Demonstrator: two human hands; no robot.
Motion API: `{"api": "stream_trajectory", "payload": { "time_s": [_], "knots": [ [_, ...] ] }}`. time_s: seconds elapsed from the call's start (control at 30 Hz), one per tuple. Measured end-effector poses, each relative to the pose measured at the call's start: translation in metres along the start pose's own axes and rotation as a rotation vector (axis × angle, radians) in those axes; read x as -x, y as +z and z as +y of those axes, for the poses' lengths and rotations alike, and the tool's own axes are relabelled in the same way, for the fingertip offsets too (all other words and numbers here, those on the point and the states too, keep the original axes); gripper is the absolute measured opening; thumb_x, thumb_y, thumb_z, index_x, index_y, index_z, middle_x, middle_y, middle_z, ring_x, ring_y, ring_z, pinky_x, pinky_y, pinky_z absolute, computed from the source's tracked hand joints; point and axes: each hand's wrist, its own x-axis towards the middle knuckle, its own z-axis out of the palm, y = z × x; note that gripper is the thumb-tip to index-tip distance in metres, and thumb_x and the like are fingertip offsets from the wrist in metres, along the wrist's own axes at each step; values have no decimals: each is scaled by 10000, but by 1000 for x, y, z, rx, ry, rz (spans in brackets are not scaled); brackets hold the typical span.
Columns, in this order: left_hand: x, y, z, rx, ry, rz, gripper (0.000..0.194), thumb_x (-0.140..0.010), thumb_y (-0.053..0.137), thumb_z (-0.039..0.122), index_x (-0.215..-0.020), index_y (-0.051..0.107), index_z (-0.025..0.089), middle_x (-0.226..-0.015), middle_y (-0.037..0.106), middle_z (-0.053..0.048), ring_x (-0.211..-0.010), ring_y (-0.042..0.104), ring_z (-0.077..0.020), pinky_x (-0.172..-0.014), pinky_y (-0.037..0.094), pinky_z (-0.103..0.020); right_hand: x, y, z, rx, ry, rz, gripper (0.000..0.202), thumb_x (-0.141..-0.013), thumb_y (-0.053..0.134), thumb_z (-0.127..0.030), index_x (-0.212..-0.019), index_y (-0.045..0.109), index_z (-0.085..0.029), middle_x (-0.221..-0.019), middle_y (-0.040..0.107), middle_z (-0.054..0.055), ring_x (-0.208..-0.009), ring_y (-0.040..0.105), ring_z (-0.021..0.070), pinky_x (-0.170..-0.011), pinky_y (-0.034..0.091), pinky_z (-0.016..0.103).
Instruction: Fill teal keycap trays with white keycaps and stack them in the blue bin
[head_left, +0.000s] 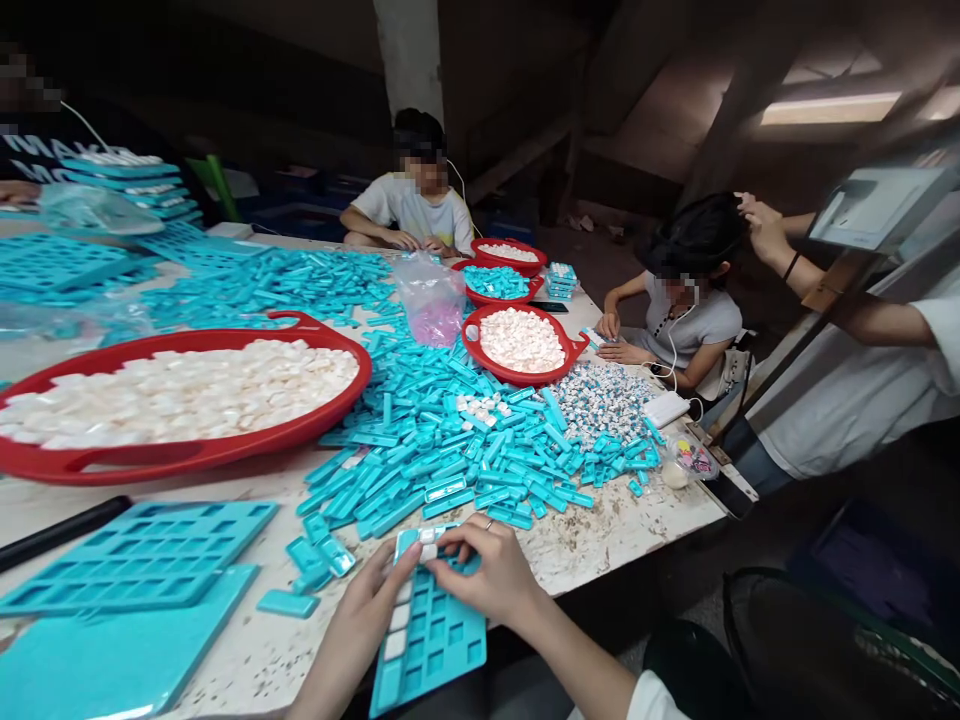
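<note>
A teal tray (446,640) with square pockets lies at the table's near edge, tilted towards me. White pieces (395,645) fill part of its left column. My left hand (375,600) is at the tray's upper left, its thumb and fingers closed on a teal strip holding white pieces (427,545). My right hand (491,575) pinches at the right side of the same strip, its thumb and index finger close to a white piece. Just beyond both hands spreads a heap of loose teal strips (450,450).
A large red basket (180,465) of white pieces stands left, above more teal trays (150,550). Smaller red baskets (517,378), a plastic bag (431,300) and a pile of small wrapped pieces (607,400) lie farther back. Several people are around the table (592,550).
</note>
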Motion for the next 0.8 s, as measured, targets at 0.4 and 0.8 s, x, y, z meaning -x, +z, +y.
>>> {"api": "stream_trajectory", "payload": {
  "time_s": [0.4,0.8],
  "knots": [
    [17,8,19,397,-39,-135,528,-833,601,587,-1140,698,168,-1177,749,-100,-1177,646,-328,-1023,498,-408,-3,-16,-8,7,-44,-119,115,-926,688,-254,-1035,714,-227,-863,702,19,-742,635,163,-741,541,289],
    [21,15,13,461,-12,-213,469,-927,593,535,-1206,641,161,-898,738,-37,-793,667,-209,-752,505,-295,-1,-21,-9,278,-240,-126,119,-1033,547,-234,-1130,611,-212,-1023,708,78,-952,649,234,-881,526,393]
  ]
}}
